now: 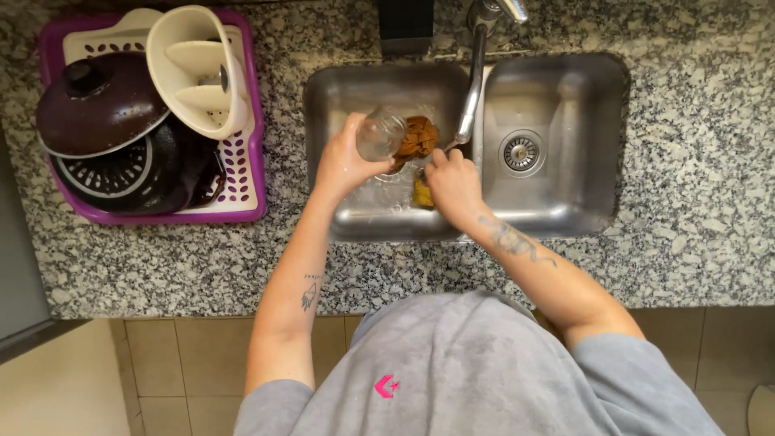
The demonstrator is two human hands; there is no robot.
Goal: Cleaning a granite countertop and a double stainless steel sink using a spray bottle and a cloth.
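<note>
My left hand (343, 164) holds a clear glass jar (379, 133) tilted over the left basin of a steel double sink (355, 222). My right hand (454, 184) is closed around a yellow sponge (422, 194) just right of the jar, low in the same basin. A brown crumpled cloth or scourer (417, 136) lies in the basin behind both hands. The tap spout (471, 89) reaches down over the divider between the basins, ending close to my right hand.
The right basin (565, 186) has a round drain (521, 151). A purple and cream dish rack (246, 173) on the speckled granite counter (686, 218) at left holds a dark pot lid (97, 105), a dark pot (129, 173) and a cream divided container (198, 73).
</note>
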